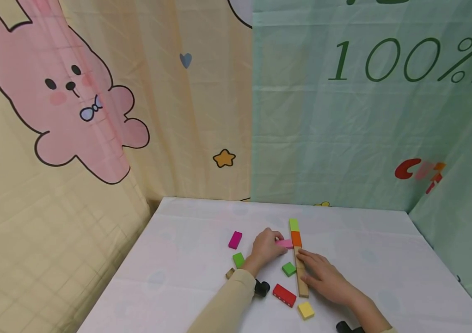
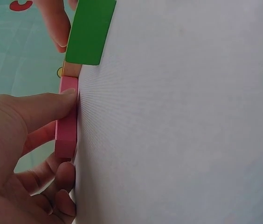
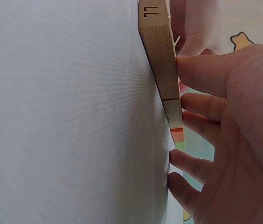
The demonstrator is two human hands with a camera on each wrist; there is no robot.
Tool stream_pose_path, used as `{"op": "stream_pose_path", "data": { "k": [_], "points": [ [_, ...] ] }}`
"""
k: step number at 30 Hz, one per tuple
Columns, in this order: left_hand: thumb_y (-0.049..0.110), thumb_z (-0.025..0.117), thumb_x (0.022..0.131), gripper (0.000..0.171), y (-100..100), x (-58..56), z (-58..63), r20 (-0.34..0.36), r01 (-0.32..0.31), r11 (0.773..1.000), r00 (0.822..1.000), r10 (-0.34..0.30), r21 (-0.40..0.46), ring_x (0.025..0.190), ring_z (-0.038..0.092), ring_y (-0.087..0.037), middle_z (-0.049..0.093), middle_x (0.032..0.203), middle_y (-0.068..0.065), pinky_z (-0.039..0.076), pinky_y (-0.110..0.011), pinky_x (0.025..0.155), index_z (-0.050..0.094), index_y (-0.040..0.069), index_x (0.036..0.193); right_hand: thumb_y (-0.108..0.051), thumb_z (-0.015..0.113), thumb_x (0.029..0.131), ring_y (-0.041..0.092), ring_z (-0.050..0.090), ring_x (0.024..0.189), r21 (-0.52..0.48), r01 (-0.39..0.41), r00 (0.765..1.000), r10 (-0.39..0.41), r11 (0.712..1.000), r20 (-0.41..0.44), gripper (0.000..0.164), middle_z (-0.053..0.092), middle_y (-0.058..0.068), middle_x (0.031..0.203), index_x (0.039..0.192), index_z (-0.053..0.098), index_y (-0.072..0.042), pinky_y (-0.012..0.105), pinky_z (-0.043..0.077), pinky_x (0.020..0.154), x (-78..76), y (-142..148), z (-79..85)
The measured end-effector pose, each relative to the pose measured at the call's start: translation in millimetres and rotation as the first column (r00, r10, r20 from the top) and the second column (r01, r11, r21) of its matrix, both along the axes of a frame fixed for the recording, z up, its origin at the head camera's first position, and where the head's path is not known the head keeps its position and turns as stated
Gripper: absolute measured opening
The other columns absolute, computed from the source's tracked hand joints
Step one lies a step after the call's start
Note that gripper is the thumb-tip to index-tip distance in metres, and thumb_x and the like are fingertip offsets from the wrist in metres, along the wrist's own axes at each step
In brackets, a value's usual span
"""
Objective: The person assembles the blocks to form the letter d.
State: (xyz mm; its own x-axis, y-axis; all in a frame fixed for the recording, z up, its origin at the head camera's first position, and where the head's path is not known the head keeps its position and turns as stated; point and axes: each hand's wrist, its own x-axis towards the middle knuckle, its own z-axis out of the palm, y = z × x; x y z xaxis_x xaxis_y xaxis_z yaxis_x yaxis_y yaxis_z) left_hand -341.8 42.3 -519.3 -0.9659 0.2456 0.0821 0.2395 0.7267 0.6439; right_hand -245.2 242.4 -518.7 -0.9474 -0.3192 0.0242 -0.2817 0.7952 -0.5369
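My left hand (image 1: 267, 249) pinches a pink block (image 1: 285, 243) between thumb and fingers. The far end of this block meets the side of a straight row on the table. The row has a lime block (image 1: 294, 225) at its far end, then an orange block (image 1: 296, 239), then plain wooden blocks (image 1: 302, 283). My right hand (image 1: 327, 278) lies along the row's right side, its fairly straight fingers and thumb touching the wooden blocks (image 3: 162, 60). In the left wrist view, a green block (image 2: 90, 32) stands before the row.
Left of the row lie a magenta block (image 1: 235, 240), a light green block (image 1: 238, 260) and a small wooden piece (image 1: 229, 273) partly behind the left forearm. Nearer are a red block (image 1: 284, 295) with white dots and a yellow block (image 1: 306, 311). Printed curtains (image 1: 202, 115) stand behind the white table (image 1: 369, 231).
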Motion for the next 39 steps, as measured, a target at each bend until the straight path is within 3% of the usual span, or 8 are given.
{"op": "stream_pose_path", "data": {
  "k": [14,19,29,39],
  "points": [
    [0.028,0.085,0.083,0.026,-4.8,-2.6,-0.7,-0.016,0.04,0.999,0.999,-0.04,-0.011,0.08,0.05,-0.011,0.055,0.092,0.004,0.046,-0.025,0.072,0.076,0.017,0.105,-0.037,0.068,0.096,0.036,0.031,0.144,0.002,-0.008,1.0,0.008,1.0,-0.002,0.064,0.036,0.001,0.159,0.152,0.045,-0.016,0.064,0.031,0.109,0.3,-1.2,0.9],
    [0.027,0.084,0.083,0.031,-12.5,-2.1,2.2,-0.012,0.065,0.998,0.998,-0.065,0.021,0.081,0.051,-0.012,0.057,0.092,0.002,0.047,-0.026,0.072,0.075,0.016,0.11,-0.038,0.068,0.096,0.037,0.031,0.144,0.002,-0.021,1.0,0.021,1.0,-0.008,0.065,0.036,0.002,0.16,0.153,0.045,-0.016,0.065,0.031,0.109,0.0,0.1,0.1],
    [0.027,0.082,0.086,0.034,-30.6,0.3,22.5,0.06,0.031,0.994,0.997,-0.037,0.1,0.095,0.054,-0.016,0.062,0.109,-0.005,0.052,-0.031,0.079,0.073,0.015,0.117,-0.038,0.067,0.096,0.037,0.031,0.143,-0.004,-0.032,0.999,0.032,0.999,-0.005,0.065,0.035,0.002,0.16,0.153,0.045,-0.016,0.065,0.031,0.109,0.9,2.5,0.4],
    [0.025,0.08,0.088,0.036,-58.1,-4.2,42.5,-0.035,0.073,0.995,0.997,-0.071,0.074,0.087,0.057,-0.017,0.063,0.113,-0.015,0.05,-0.031,0.074,0.072,0.009,0.119,-0.04,0.067,0.096,0.037,0.03,0.144,-0.005,-0.027,1.0,0.027,1.0,-0.002,0.065,0.035,0.002,0.16,0.153,0.045,-0.016,0.066,0.031,0.109,0.0,2.7,-1.5]
  ]
}}
